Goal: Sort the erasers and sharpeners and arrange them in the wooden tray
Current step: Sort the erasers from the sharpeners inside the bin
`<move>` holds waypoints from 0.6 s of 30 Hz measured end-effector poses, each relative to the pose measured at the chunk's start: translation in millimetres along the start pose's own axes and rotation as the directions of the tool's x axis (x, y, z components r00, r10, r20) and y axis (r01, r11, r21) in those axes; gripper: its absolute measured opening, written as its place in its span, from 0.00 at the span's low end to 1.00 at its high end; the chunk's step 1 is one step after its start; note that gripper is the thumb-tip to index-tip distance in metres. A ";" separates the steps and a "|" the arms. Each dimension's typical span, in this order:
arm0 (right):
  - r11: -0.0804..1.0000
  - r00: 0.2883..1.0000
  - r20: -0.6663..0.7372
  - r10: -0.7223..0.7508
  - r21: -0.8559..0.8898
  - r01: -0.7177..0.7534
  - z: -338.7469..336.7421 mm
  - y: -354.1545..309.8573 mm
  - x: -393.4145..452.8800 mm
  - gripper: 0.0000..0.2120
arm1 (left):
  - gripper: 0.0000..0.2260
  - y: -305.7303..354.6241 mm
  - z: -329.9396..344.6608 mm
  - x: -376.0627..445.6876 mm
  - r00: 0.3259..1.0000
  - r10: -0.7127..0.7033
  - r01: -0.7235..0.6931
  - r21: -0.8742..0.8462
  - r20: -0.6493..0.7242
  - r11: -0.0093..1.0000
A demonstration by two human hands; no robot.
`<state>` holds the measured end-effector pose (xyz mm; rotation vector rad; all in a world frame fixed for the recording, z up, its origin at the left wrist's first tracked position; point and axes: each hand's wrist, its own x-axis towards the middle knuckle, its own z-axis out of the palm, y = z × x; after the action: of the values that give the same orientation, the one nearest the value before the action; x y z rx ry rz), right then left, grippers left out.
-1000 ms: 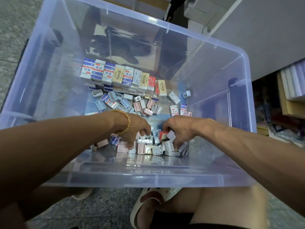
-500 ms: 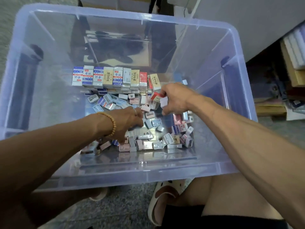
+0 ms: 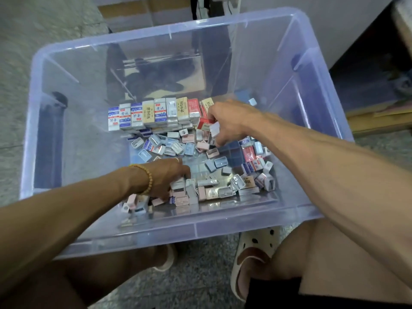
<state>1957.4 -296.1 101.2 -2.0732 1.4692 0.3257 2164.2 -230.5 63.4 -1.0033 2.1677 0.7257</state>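
Observation:
A clear plastic bin (image 3: pixel 196 228) holds erasers and sharpeners. A neat row of boxed erasers (image 3: pixel 153 113) stands on edge at the back. Loose small sharpeners (image 3: pixel 169 146) in pink, blue and white lie scattered in front of it and along the near wall. My right hand (image 3: pixel 225 122) is at the right end of the row, fingers curled round a red eraser box (image 3: pixel 204 124) and a small white piece. My left hand (image 3: pixel 166 177), with a bead bracelet on the wrist, reaches down into the near pile (image 3: pixel 189 192) with fingers curled among the pieces. No wooden tray is in view.
The bin stands on a speckled stone floor (image 3: pixel 200 275). My knees and a spotted sandal (image 3: pixel 254 248) are just in front of it. Cardboard boxes (image 3: pixel 142 12) lie behind the bin, and a grey cabinet (image 3: pixel 334 23) with shelves is at the right.
My right hand left the near pile and went back to the right end of the eraser row with pieces in it. My left hand stayed low in the near pile. The camera tilted.

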 end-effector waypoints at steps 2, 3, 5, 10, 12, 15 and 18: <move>1.000 1.000 0.001 -0.004 0.005 0.004 0.3 -0.7 0.4 0.19 | 0.32 -0.9 -0.5 -1.0 1.000 -0.025 0.024 -0.080 -0.013 0.997; 1.000 1.000 0.002 -0.006 0.007 0.006 0.1 -0.9 0.7 0.19 | 0.30 -1.7 -1.5 -1.7 0.999 -0.041 0.037 -0.133 -0.022 0.990; 1.000 1.000 0.006 -0.002 0.018 0.002 0.0 -0.9 0.3 0.19 | 0.25 -3.6 -3.5 -2.4 0.998 -0.057 0.049 -0.222 -0.033 0.974; 1.000 1.000 0.013 -0.001 0.023 0.000 0.5 -0.7 0.1 0.20 | 0.14 -5.6 -3.6 -0.2 0.997 -0.073 0.060 -0.397 -0.018 0.916; 1.000 1.000 0.013 -0.003 0.020 0.003 1.1 -0.2 0.1 0.20 | 0.15 -6.0 -5.3 1.7 0.998 -0.055 0.038 -0.517 -0.019 0.855; 1.000 1.000 0.013 0.002 0.017 -0.002 1.4 0.7 0.2 0.20 | 0.16 -1.9 -14.7 2.7 0.997 -0.048 -0.004 -0.669 -0.059 0.743; 1.000 1.000 0.008 0.009 0.011 -0.009 2.2 1.6 0.4 0.21 | 0.14 5.5 -23.9 6.6 0.981 -0.076 -0.068 -0.686 -0.178 0.725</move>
<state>1956.3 -295.5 98.8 -2.0554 1.4725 0.3287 2148.9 -247.0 75.2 -1.4976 2.0685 1.5698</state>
